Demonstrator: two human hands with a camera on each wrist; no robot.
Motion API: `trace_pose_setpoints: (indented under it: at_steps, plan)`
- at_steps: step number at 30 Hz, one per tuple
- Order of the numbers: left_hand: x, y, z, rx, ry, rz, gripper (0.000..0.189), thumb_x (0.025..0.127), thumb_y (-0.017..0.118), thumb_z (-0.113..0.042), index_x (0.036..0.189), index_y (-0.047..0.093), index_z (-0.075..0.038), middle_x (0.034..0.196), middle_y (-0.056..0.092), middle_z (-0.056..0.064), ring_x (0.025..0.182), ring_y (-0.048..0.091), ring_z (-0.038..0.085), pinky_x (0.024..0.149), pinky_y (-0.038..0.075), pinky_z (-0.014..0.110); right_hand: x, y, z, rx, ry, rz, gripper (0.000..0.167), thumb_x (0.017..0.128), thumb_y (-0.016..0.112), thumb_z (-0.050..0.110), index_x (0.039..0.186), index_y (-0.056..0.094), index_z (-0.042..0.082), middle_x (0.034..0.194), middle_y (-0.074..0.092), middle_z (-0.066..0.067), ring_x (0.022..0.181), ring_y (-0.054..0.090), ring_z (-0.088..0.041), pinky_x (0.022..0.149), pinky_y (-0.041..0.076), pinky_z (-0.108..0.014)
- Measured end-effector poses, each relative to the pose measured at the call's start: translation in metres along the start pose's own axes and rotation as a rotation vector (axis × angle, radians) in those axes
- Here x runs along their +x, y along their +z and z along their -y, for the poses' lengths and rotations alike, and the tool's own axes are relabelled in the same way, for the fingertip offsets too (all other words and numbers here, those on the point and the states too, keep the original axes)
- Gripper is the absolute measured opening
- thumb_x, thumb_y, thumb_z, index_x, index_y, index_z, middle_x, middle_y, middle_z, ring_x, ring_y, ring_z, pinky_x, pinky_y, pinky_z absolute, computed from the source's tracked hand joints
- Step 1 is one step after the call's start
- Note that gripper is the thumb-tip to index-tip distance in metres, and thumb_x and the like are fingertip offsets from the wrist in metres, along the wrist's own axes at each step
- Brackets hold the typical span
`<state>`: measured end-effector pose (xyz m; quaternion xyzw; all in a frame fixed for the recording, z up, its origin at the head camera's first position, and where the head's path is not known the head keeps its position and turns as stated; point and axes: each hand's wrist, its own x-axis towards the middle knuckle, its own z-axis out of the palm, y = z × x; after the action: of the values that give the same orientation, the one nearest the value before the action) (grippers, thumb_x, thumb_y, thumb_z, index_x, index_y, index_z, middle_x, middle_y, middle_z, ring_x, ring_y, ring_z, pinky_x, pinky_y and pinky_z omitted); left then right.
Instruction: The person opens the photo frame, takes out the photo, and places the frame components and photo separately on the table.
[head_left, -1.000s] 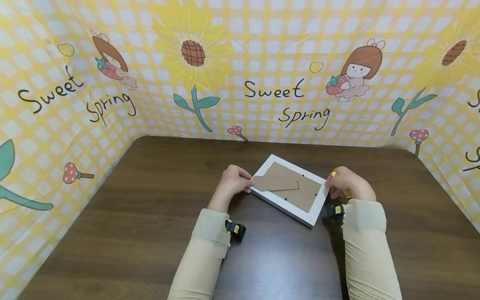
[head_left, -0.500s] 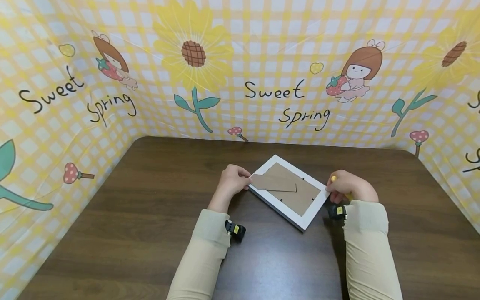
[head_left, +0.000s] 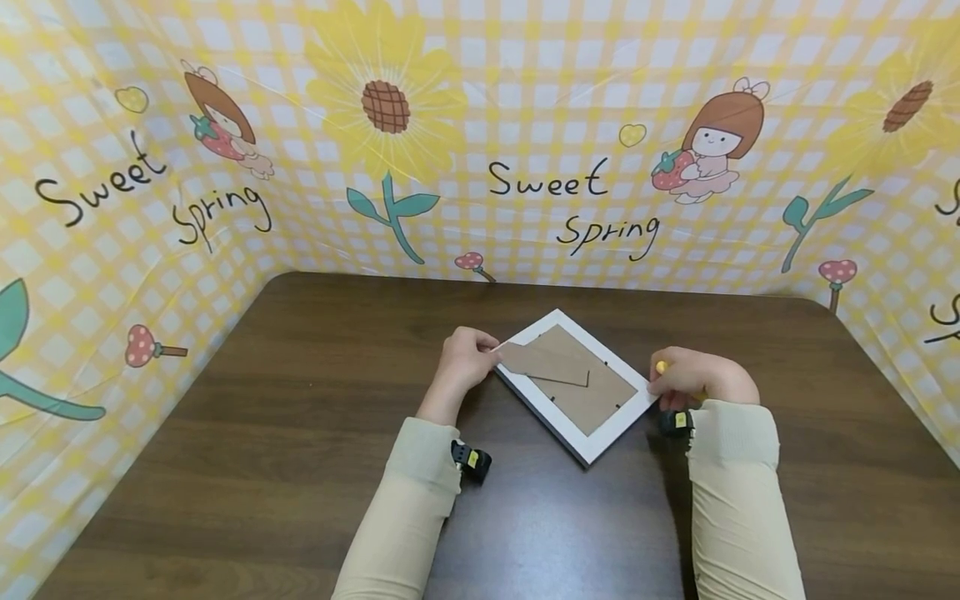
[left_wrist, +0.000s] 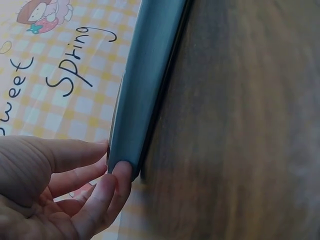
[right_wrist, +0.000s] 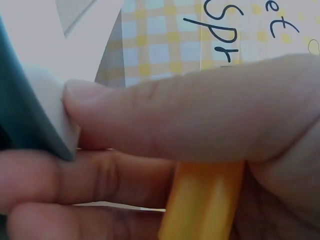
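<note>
A white picture frame [head_left: 618, 422] lies back side up, turned diagonally, in the head view. Its brown backing board [head_left: 596, 408] shows small dark tabs at the edges and a cut-out stand leg [head_left: 551, 362]. My left hand [head_left: 463, 362] pinches the left corner; thumb and fingers meet on the frame's side [left_wrist: 142, 85] in the left wrist view. At the right corner, my right hand [head_left: 701, 375] grips the frame with thumb above and fingers below. A ridged yellow handle [right_wrist: 205, 200] is tucked inside that same hand, its far end hidden.
The dark wooden table [head_left: 262, 467] stretches out around both arms. A yellow checked cloth [head_left: 510, 100] printed with flowers and lettering rises behind its far edge and along the sides. Black wrist cameras [head_left: 472, 461] sit at both cuffs.
The frame has turned clockwise in the head view: its near corner swung left and its right corner came nearer. My right hand came slightly nearer with it; the left barely moved.
</note>
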<state>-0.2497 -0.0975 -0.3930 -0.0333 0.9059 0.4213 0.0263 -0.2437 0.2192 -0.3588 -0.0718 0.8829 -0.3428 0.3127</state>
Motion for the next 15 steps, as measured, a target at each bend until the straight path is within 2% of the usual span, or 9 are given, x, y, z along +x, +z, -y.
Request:
trace_pose_setpoints:
  at_steps: [9, 15]
  plan:
    - [0.0021, 0.0034, -0.0018, -0.004, -0.008, 0.004, 0.027, 0.094, 0.068, -0.014, 0.118, 0.072, -0.004, 0.116, 0.069, 0.015, 0.106, 0.061, 0.029, 0.093, 0.051, 0.043, -0.0030, 0.0009, 0.0047, -0.031, -0.019, 0.031, 0.009, 0.087, 0.062, 0.002, 0.079, 0.056, 0.001, 0.070, 0.053, -0.001, 0.063, 0.052, -0.014, 0.061, 0.043, -0.027]
    - [0.0025, 0.0053, -0.0016, 0.000, -0.012, -0.009, 0.029, 0.093, 0.068, -0.014, 0.121, 0.071, -0.005, 0.119, 0.068, 0.015, 0.110, 0.061, 0.029, 0.096, 0.051, 0.043, -0.0015, 0.0018, 0.0071, -0.083, -0.019, 0.067, 0.012, 0.089, 0.063, 0.006, 0.079, 0.059, 0.001, 0.069, 0.052, 0.000, 0.063, 0.049, -0.015, 0.060, 0.039, -0.027]
